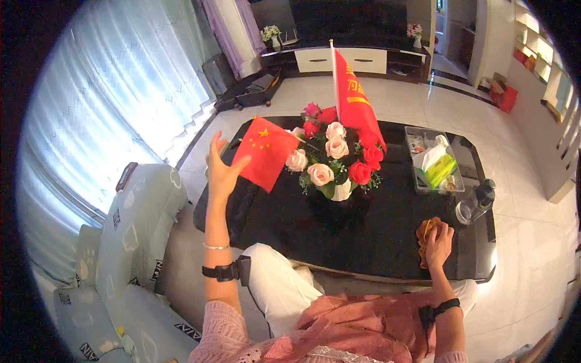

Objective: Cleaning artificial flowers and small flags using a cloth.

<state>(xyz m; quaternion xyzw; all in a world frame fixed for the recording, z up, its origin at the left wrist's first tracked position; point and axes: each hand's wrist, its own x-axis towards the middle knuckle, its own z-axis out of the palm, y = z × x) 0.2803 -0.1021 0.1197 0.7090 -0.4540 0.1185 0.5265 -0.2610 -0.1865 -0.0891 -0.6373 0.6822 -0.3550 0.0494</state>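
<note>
My left hand [221, 170] is raised at the left of a black coffee table [281, 222], fingers and thumb apart. Its thumb overlaps the edge of a small red flag with yellow stars [268, 154]; I cannot tell whether they touch. The flag leans out of a bouquet of pink and red artificial roses [337, 147] in a white vase [341, 190]. A taller red pennant with yellow writing [356, 104] rises from the same bouquet on a pale pole. At the table's near right, my right hand [440, 245] grips a crumpled brown cloth [424, 240] against the tabletop.
Beside my right hand lies a dark-capped clear bottle [474, 204]. Behind it sits a clear plastic tray [458, 183] with a green tissue pack [438, 170]. A covered sofa [140, 218] stands left. An open black case [249, 93] lies on the floor before the TV cabinet [342, 61].
</note>
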